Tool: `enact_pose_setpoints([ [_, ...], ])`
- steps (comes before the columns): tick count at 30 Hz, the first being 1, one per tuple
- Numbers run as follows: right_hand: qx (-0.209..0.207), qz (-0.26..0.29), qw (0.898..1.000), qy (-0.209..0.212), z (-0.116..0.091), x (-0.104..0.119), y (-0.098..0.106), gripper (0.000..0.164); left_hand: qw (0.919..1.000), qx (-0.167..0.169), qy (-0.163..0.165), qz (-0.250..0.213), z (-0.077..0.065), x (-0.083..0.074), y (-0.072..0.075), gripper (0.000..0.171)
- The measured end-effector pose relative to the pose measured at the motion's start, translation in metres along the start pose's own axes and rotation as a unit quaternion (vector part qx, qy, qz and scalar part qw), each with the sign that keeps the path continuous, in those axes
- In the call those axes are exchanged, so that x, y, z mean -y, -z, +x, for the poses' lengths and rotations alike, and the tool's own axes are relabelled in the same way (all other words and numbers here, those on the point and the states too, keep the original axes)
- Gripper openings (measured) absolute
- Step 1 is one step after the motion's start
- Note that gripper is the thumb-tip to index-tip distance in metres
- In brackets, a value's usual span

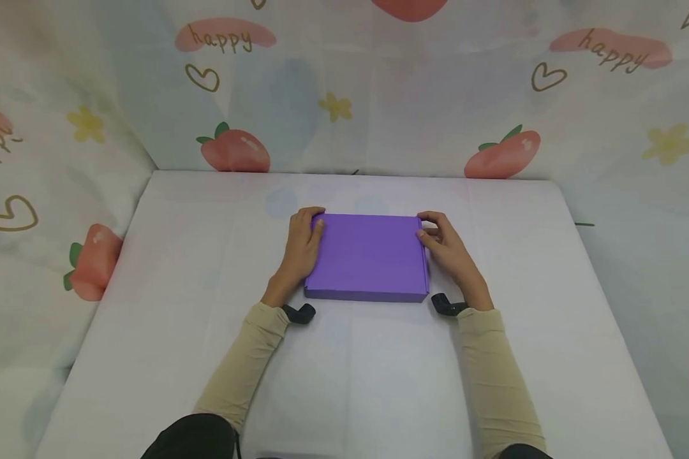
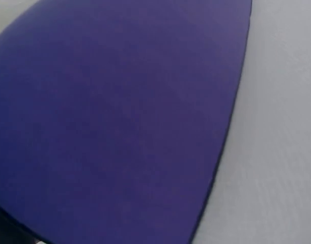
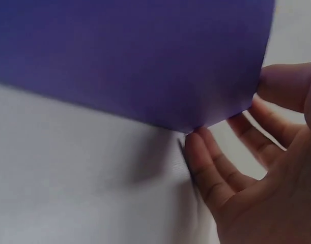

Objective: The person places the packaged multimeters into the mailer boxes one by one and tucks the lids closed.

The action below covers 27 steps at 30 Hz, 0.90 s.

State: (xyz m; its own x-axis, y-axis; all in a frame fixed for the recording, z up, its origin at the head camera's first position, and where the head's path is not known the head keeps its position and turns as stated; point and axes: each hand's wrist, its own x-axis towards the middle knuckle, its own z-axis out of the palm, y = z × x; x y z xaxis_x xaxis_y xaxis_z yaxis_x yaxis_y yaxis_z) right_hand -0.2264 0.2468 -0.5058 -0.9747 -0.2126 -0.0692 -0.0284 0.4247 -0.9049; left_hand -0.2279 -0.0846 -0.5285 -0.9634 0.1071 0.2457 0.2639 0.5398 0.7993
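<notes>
A flat purple box [image 1: 367,255] with a plain lid is between both hands in the head view. My left hand [image 1: 303,245] grips its left side, thumb along the edge and fingers at the far left corner. On the opposite side my right hand [image 1: 444,245] holds the right edge near the far corner. The right wrist view shows the right hand's fingertips [image 3: 198,145] against the box's underside or side edge, with the thumb at another edge. In the left wrist view the purple surface [image 2: 119,117] fills most of the frame and the left hand is hidden.
The box is over a table with a white cloth [image 1: 367,370]. A patterned curtain [image 1: 390,95] with fruit, hearts and flowers hangs behind the table and along its sides. Black wrist devices [image 1: 301,313] stick out beside both sleeves.
</notes>
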Motion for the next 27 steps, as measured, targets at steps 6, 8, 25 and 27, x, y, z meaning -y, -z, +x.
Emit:
enact_pose_setpoints([
  [6,0.015,0.030,0.999,-0.023,0.001,0.005,0.005,0.049,0.9994,0.007,0.034,-0.010,-0.002,-0.003,-0.001,0.045],
  [8,0.018,0.035,0.999,-0.025,0.001,0.006,0.005,0.048,0.9992,0.005,0.038,-0.006,-0.002,-0.004,-0.001,0.045],
  [25,0.023,0.043,0.997,-0.057,0.007,0.018,0.000,0.045,0.9987,-0.008,0.047,0.016,-0.001,-0.005,0.001,0.037],
  [27,0.022,0.042,0.997,-0.056,0.008,0.019,0.001,0.045,0.9988,-0.007,0.046,0.018,0.000,-0.006,0.000,0.036],
])
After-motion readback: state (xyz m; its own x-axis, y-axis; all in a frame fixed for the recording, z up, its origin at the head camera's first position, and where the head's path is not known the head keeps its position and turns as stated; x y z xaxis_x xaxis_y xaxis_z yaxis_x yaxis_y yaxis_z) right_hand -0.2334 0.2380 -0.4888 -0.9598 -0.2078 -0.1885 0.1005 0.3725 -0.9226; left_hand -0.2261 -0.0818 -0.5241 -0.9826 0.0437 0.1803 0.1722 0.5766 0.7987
